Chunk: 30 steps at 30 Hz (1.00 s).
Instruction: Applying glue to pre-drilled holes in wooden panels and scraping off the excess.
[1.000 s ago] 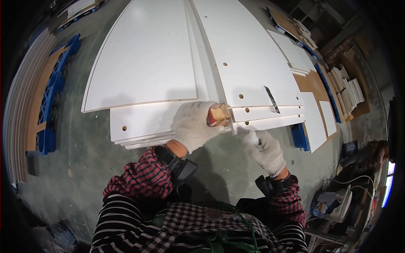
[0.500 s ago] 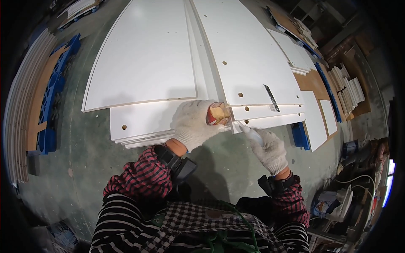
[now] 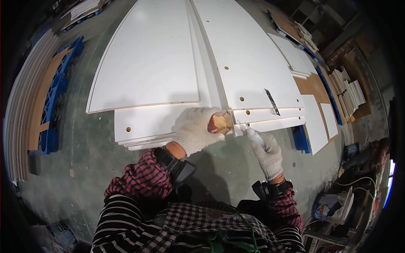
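Observation:
My left hand (image 3: 195, 130), in a white knit glove, is closed around a crumpled red and tan wad (image 3: 220, 122). It is held against the near corner of the right-hand stack of white panels (image 3: 257, 59); what exactly the wad is cannot be made out. In my gloved right hand (image 3: 268, 156) is a white squeeze bottle (image 3: 255, 137) with a narrow nozzle. Its tip points at the near edge of the lowest visible panel, beside a drilled hole; whether it touches is unclear. A thin dark strip (image 3: 272, 102) lies on the top right panel.
Another stack of white panels (image 3: 145, 59) stands to the left, separated by a narrow gap. Blue pallets (image 3: 63, 90) with boards flank both sides. A cluttered cart (image 3: 337, 206) with cables stands at the lower right. Grey concrete floor (image 3: 228, 177) shows between me and the stacks.
The bottle's nozzle has shifted slightly right, away from the panel corner, and my right hand has dropped a little. The left hand keeps its hold on the wad. The whole view has shifted slightly.

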Available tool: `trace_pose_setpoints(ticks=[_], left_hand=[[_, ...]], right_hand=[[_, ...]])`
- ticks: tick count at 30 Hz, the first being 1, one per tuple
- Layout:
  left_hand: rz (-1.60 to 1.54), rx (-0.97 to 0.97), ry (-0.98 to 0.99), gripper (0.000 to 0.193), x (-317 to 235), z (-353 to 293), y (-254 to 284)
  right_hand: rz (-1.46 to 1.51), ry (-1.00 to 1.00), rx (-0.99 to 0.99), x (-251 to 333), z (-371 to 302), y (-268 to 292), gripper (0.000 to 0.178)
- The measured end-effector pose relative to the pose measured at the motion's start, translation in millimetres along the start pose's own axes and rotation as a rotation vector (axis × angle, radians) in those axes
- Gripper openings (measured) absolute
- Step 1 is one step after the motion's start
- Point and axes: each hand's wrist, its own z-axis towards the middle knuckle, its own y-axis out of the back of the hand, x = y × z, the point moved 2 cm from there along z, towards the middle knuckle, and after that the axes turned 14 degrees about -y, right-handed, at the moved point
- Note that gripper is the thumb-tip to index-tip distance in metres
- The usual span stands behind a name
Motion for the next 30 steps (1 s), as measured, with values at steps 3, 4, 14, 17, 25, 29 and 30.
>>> trace_pose_setpoints(ticks=[3, 4, 14, 17, 25, 29, 30], left_hand=[[-0.014, 0.028, -0.007, 0.060, -1, 1, 1], [-0.011, 0.037, -0.012, 0.061, -2, 1, 2], [0.024, 0.006, -0.031, 0.063, 2, -1, -3], [0.026, 0.000, -0.025, 0.062, 2, -1, -3], [0.004, 0.056, -0.012, 0.063, 0, 1, 1], [0.000, 0.050, -0.004, 0.063, -1, 1, 4], [-0.011, 0.073, 0.003, 0.063, -2, 1, 6]], right_hand=[[-0.007, -0.255, 0.069, 16, 1, -2, 0.026], [-0.007, -0.252, 0.068, 14, 2, -2, 0.026], [-0.207, -0.100, 0.045, 18, 4, 2, 0.032], [-0.210, -0.040, 0.051, 26, 5, 5, 0.034], [-0.267, -0.007, 0.055, 30, 6, 8, 0.036], [-0.296, 0.012, 0.028, 33, 5, 9, 0.035], [-0.299, -0.010, 0.037, 34, 5, 9, 0.035]])
